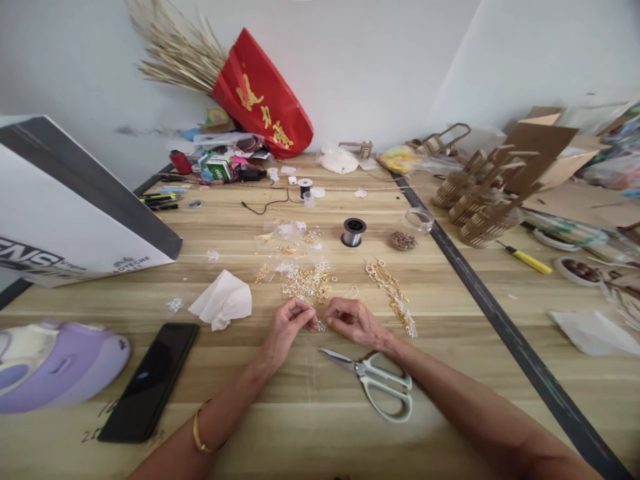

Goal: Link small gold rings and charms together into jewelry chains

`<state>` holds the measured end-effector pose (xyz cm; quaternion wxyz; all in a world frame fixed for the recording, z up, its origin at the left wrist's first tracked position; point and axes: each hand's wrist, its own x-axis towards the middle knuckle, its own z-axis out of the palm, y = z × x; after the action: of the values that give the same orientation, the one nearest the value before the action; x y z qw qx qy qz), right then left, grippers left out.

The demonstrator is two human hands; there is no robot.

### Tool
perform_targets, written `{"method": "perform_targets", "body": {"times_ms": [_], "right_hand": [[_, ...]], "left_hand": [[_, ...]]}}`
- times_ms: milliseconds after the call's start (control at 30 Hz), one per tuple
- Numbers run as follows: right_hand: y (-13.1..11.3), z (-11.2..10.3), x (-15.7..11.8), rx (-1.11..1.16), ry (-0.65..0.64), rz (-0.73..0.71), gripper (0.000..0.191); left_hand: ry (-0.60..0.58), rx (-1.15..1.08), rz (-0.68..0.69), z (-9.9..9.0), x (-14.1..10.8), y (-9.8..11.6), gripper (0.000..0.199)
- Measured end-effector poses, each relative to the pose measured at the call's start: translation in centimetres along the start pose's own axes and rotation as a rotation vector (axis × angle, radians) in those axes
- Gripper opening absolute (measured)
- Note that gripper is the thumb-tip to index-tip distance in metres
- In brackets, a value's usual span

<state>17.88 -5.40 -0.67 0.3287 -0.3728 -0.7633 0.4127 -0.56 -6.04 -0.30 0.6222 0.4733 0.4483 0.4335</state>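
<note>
My left hand (290, 327) and my right hand (356, 321) meet close above the table, fingertips pinched. Between them is a small silver piece of jewelry (321, 326), partly hidden by the fingers, its exact kind too small to make out. Just beyond the fingertips lies a heap of gold and silver beads (306, 285). Scissors (367, 373) with pale green handles rest just below my right hand, blades slightly apart and pointing left. To the right, gold and silver strung pieces (393, 297) form a long pile. A bracelet (197, 430) circles my left wrist.
A spool of wire (353, 232) and a tub of brown beads (404, 240) stand farther back. Leftward are a tissue (223, 300), a phone (149, 383), a purple device (60, 367) and a large box (75, 207). Small woven baskets (480, 200) and a yellow-handled tool (530, 260) lie right.
</note>
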Motion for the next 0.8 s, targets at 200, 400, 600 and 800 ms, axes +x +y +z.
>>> {"method": "perform_targets", "body": {"times_ms": [200,400,600,800], "right_hand": [[0.56,0.47,-0.05,0.064,0.023,0.032,0.018],[0.12,0.44,-0.16,0.023,-0.013,0.008,0.02],[0.18,0.59,-0.25,-0.193,0.022,-0.201,0.014],[0.32,0.78,-0.92,-0.605,0.03,-0.36,0.014]], "left_hand": [[-0.022,-0.05,-0.039,0.0,0.01,-0.05,0.023],[0.004,-0.094,-0.082,-0.14,0.02,-0.37,0.03],[0.013,-0.033,-0.082,-0.22,0.1,-0.44,0.024],[-0.037,0.005,-0.076,-0.32,0.16,-0.49,0.022]]}}
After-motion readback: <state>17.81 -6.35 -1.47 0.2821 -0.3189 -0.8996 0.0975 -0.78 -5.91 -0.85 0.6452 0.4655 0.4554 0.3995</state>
